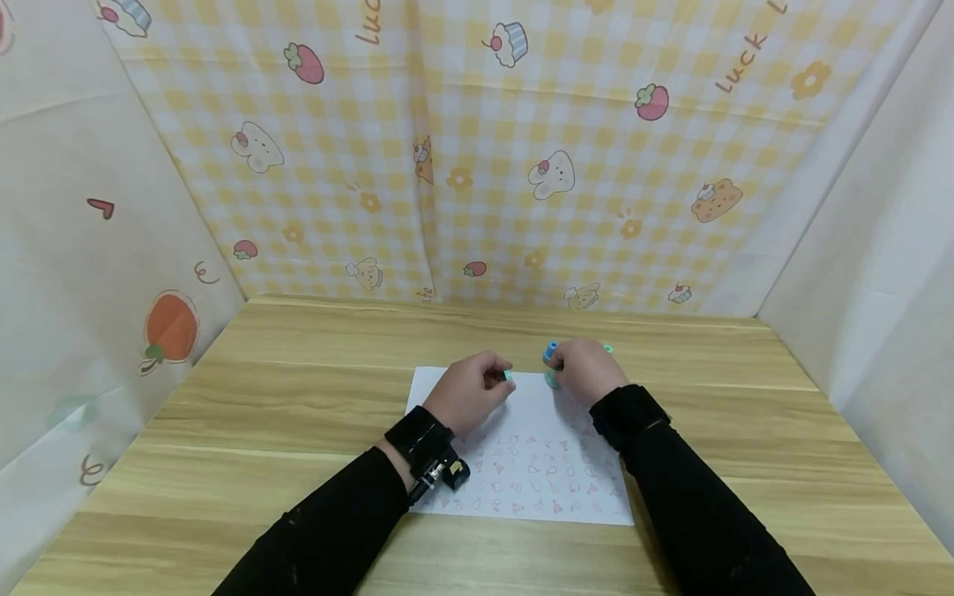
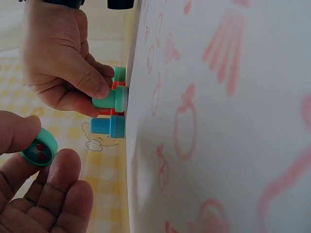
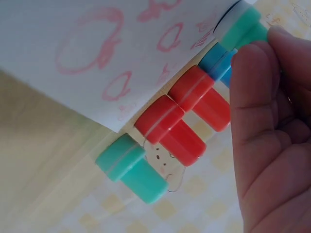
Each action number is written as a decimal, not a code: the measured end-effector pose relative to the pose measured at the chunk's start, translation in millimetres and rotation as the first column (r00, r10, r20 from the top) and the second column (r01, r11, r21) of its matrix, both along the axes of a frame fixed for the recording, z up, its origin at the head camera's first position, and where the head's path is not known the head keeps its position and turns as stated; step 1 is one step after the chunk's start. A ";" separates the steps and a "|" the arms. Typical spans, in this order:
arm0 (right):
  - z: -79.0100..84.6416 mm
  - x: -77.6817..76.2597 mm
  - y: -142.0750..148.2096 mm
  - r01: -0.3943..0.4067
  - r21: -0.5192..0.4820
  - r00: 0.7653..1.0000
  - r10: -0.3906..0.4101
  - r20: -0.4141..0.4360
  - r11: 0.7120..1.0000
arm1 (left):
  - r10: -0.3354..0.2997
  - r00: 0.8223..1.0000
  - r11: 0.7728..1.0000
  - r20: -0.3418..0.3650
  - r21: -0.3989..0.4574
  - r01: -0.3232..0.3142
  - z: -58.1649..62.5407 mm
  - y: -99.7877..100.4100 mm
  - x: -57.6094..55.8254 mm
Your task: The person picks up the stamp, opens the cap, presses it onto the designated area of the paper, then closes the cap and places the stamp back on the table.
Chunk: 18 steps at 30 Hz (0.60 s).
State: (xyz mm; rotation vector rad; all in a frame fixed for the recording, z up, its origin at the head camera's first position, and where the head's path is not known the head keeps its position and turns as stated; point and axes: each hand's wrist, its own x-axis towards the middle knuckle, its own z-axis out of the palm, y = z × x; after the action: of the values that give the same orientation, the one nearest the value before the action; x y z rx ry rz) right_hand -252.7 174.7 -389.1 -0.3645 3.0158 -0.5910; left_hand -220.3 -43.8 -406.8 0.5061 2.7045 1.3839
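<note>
Yellow-and-white checked cloth (image 1: pixel 484 223) is hanging behind the wooden counter (image 1: pixel 298 397), on which a white paper sheet (image 1: pixel 522 410) with red prints is lying. Above the sheet's far part, the left hand (image 1: pixel 469 393) is pinching a green cap (image 2: pixel 39 154) with cherries, its fingers almost together. At the sheet's far edge, the right hand (image 1: pixel 590 371) is gripping a green stamp (image 3: pixel 243 30) tightly between fingers. Beyond this edge, a blue stamp (image 1: pixel 551 351), two red stamps (image 3: pixel 167 128) and another green stamp (image 3: pixel 131 167) are standing.
</note>
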 end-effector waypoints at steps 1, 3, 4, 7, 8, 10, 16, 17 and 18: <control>0.3 -0.1 -0.1 -0.004 0.009 1.000 0.004 -0.005 1.000 | 0.001 1.000 1.000 0.000 -0.001 -0.001 0.3 0.2 0.3; -0.1 -0.2 -0.2 -0.006 0.015 1.000 0.006 -0.011 1.000 | 0.001 1.000 1.000 0.000 0.002 -0.001 0.0 0.7 0.5; -0.2 -0.4 -0.1 -0.008 0.018 1.000 0.008 -0.013 1.000 | 0.000 1.000 1.000 0.000 0.001 0.000 0.0 1.0 0.4; -0.6 -0.4 -0.2 -0.006 0.016 1.000 0.006 -0.024 1.000 | 0.000 1.000 1.000 0.002 0.004 0.000 0.3 1.6 0.5; -0.6 -0.2 -0.2 -0.006 0.013 1.000 0.006 -0.028 1.000 | 0.000 1.000 1.000 0.003 0.006 0.000 0.3 1.8 0.7; -0.1 0.3 -0.5 -0.007 0.006 1.000 0.008 -0.024 1.000 | 0.000 1.000 1.000 0.004 0.006 0.000 0.4 2.2 1.1; 1.1 1.5 0.4 0.006 -0.023 1.000 -0.006 -0.003 1.000 | -0.005 1.000 1.000 0.005 0.008 0.005 0.2 3.2 2.2; 0.8 1.5 0.8 0.010 -0.025 1.000 -0.010 0.000 1.000 | -0.005 1.000 1.000 0.008 0.010 0.005 0.4 3.4 2.5; 0.8 1.7 1.1 0.012 -0.025 1.000 -0.012 0.001 1.000 | -0.005 1.000 1.000 0.011 0.012 0.005 0.9 3.7 3.1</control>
State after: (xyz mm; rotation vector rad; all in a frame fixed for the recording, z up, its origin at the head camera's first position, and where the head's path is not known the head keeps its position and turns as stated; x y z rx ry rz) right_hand -250.9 175.8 -388.3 -0.3479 3.0147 -0.6301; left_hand -217.3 -40.1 -405.9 0.5045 2.6862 1.3980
